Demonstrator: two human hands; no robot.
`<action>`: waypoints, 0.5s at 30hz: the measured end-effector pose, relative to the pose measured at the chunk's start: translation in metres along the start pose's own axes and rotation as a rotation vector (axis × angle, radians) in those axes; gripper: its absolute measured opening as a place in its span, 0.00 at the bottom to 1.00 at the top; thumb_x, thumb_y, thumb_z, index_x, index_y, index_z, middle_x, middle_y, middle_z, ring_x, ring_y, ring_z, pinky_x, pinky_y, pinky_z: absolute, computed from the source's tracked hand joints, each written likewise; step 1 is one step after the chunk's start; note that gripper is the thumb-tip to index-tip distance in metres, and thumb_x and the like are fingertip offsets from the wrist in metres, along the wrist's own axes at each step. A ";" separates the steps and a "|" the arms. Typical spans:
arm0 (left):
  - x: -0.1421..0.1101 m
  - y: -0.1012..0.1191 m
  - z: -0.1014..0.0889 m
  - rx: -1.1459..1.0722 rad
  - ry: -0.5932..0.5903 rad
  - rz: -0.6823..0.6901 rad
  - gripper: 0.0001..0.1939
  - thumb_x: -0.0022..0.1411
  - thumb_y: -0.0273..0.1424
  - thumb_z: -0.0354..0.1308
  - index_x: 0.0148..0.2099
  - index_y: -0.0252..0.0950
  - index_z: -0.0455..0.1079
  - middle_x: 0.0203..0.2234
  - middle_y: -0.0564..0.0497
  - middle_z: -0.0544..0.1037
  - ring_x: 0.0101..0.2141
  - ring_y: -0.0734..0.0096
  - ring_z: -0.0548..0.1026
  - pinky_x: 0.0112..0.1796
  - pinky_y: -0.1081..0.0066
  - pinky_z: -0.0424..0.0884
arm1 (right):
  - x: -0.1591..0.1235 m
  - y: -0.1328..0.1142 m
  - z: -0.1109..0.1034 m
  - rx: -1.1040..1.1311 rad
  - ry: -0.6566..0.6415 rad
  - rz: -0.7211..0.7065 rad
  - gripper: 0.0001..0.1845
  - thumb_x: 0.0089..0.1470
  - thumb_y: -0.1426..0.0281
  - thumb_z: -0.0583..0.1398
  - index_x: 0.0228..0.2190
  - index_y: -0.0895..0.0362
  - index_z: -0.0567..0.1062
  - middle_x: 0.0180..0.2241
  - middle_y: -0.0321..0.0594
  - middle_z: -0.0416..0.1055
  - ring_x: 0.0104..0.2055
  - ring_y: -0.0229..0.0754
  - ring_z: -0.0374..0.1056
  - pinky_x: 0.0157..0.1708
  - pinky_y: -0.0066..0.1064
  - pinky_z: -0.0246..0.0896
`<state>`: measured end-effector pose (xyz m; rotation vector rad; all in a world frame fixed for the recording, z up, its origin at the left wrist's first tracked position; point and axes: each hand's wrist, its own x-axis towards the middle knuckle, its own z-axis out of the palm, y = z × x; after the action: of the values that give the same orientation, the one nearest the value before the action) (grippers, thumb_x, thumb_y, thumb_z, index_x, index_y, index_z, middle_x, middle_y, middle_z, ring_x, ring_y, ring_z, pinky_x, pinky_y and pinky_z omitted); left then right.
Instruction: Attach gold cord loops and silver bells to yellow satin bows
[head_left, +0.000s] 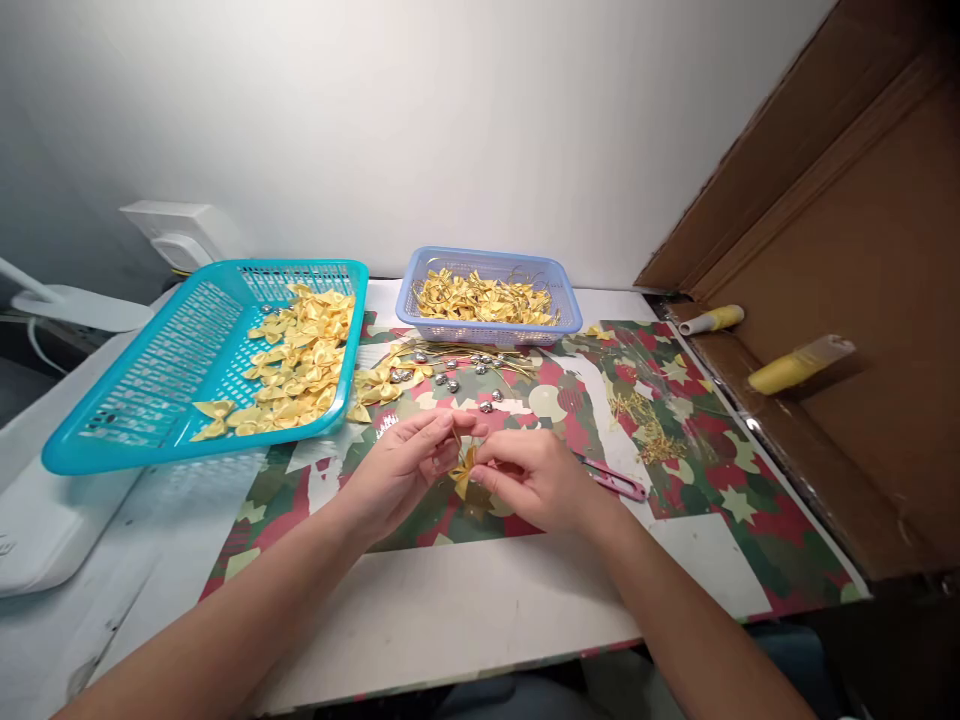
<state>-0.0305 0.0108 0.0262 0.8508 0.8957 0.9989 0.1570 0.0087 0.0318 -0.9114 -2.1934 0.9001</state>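
Observation:
Both hands meet over the patterned mat [705,470] near the table's middle. My left hand [405,468] and my right hand [529,478] pinch a small yellow satin bow [464,470] between their fingertips, and a thin gold cord seems to run through it. Just beyond the hands lie loose yellow bows [377,385], several small silver bells [450,382] and a bundle of gold cords [480,352].
A turquoise basket [150,370] with several yellow bows stands tilted at the left. A lilac basket [559,300] of corded bows sits at the back. Pink snips [615,480] lie right of my hands. More gold bits [645,425] and two yellow-tipped tubes [795,368] lie at the right.

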 end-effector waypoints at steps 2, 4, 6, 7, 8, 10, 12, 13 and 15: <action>-0.001 -0.001 -0.003 0.175 0.033 0.014 0.14 0.55 0.42 0.64 0.35 0.35 0.78 0.20 0.54 0.73 0.20 0.79 0.61 0.25 0.76 0.62 | -0.002 0.000 0.002 -0.066 -0.002 -0.079 0.09 0.57 0.73 0.56 0.25 0.56 0.70 0.22 0.32 0.66 0.24 0.33 0.57 0.25 0.27 0.50; -0.003 -0.001 -0.003 0.347 -0.017 0.015 0.13 0.55 0.41 0.64 0.34 0.35 0.79 0.20 0.53 0.74 0.22 0.76 0.66 0.25 0.75 0.63 | -0.002 0.000 0.000 -0.079 0.049 -0.129 0.09 0.57 0.73 0.56 0.26 0.56 0.70 0.21 0.32 0.66 0.23 0.34 0.57 0.25 0.27 0.51; -0.006 -0.002 -0.002 0.458 -0.128 0.008 0.13 0.56 0.40 0.63 0.32 0.35 0.79 0.22 0.51 0.77 0.23 0.73 0.69 0.24 0.75 0.64 | -0.001 0.000 -0.003 -0.069 0.136 -0.151 0.08 0.58 0.73 0.56 0.27 0.56 0.71 0.22 0.32 0.66 0.23 0.34 0.57 0.27 0.27 0.53; -0.007 -0.002 -0.001 0.495 -0.187 -0.003 0.13 0.57 0.40 0.62 0.32 0.34 0.78 0.22 0.50 0.77 0.22 0.74 0.69 0.23 0.75 0.63 | 0.001 0.001 -0.004 -0.073 0.173 -0.155 0.08 0.59 0.73 0.56 0.28 0.56 0.71 0.22 0.33 0.67 0.24 0.34 0.58 0.28 0.28 0.54; -0.008 -0.003 -0.001 0.525 -0.237 -0.014 0.13 0.57 0.40 0.62 0.31 0.34 0.77 0.21 0.50 0.76 0.21 0.75 0.68 0.22 0.75 0.62 | 0.002 0.001 -0.006 -0.086 0.192 -0.155 0.08 0.59 0.73 0.55 0.28 0.56 0.71 0.23 0.33 0.68 0.25 0.35 0.59 0.29 0.28 0.55; -0.009 -0.005 0.001 0.553 -0.298 -0.028 0.15 0.59 0.40 0.60 0.27 0.33 0.74 0.20 0.50 0.75 0.20 0.76 0.66 0.21 0.75 0.60 | 0.005 0.003 -0.007 -0.139 0.180 -0.139 0.09 0.60 0.72 0.55 0.29 0.56 0.71 0.24 0.34 0.69 0.28 0.37 0.60 0.31 0.30 0.56; -0.008 -0.006 0.001 0.494 -0.328 -0.047 0.17 0.60 0.41 0.59 0.25 0.34 0.72 0.20 0.51 0.74 0.21 0.75 0.67 0.23 0.75 0.62 | 0.006 0.003 -0.007 -0.207 0.212 -0.113 0.08 0.60 0.72 0.55 0.31 0.55 0.73 0.29 0.37 0.71 0.33 0.39 0.62 0.35 0.32 0.58; -0.007 -0.007 0.001 0.439 -0.327 -0.055 0.17 0.60 0.41 0.59 0.25 0.34 0.71 0.21 0.51 0.74 0.23 0.75 0.68 0.25 0.75 0.64 | 0.006 0.003 -0.006 -0.232 0.272 -0.095 0.06 0.60 0.72 0.56 0.32 0.55 0.73 0.32 0.38 0.72 0.36 0.41 0.63 0.38 0.34 0.59; -0.006 -0.007 0.000 0.296 -0.292 -0.076 0.17 0.59 0.42 0.60 0.25 0.34 0.71 0.22 0.51 0.74 0.25 0.75 0.67 0.28 0.75 0.65 | 0.006 0.001 -0.005 -0.246 0.458 -0.062 0.05 0.58 0.73 0.57 0.33 0.55 0.74 0.37 0.41 0.71 0.42 0.43 0.64 0.44 0.37 0.59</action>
<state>-0.0300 0.0031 0.0208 1.1708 0.8270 0.6621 0.1576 0.0155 0.0350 -1.0381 -1.9396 0.3471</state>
